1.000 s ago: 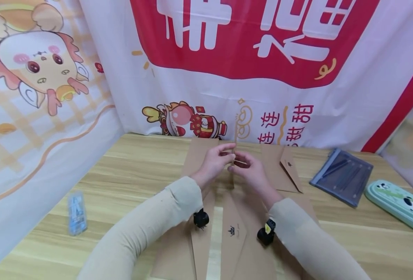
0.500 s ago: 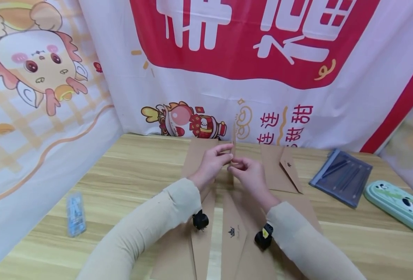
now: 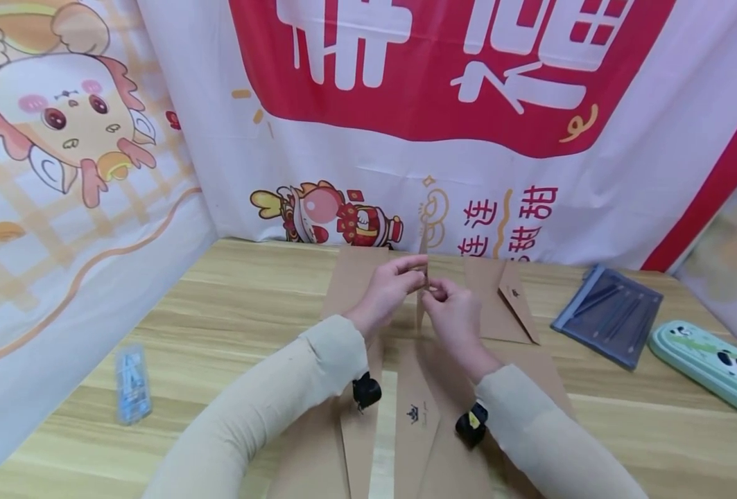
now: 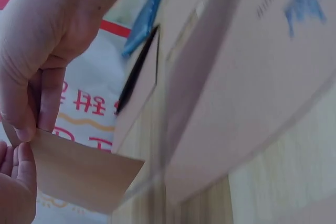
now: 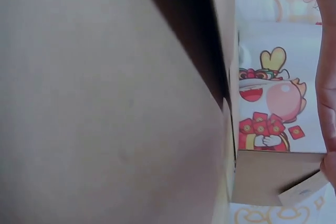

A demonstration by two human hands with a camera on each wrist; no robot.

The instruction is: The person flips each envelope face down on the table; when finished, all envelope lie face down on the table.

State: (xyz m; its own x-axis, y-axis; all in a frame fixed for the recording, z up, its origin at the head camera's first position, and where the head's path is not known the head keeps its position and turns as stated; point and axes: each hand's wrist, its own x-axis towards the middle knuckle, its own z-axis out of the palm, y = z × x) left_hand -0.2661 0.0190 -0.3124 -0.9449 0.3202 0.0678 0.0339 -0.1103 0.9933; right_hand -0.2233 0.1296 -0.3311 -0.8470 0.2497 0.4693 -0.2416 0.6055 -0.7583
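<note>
A kraft-paper envelope (image 3: 423, 305) stands nearly edge-on in the head view, held up above the table between both hands. My left hand (image 3: 388, 294) grips it with fingers and thumb. Just nearer on the same edge, my right hand (image 3: 457, 315) pinches it, thumb and fingertips together. The left wrist view shows the broad brown face of this envelope (image 4: 86, 171), the right hand (image 4: 50, 51) coming from above and the left hand (image 4: 18, 187) at lower left. In the right wrist view, a small printed flap (image 5: 304, 188) sticks out from the envelope (image 5: 257, 177).
Several more kraft envelopes lie around the hands, including one with a crown-printed flap (image 3: 414, 416) and one at back right (image 3: 487, 305). Farther right are a blue mesh pouch (image 3: 611, 315) and a green panda pencil case (image 3: 711, 367). A small blue clear case (image 3: 133, 384) lies left.
Both hands have shifted slightly right with the envelope, which has turned a little. The fingers of my right hand have drawn in closer to its edge.
</note>
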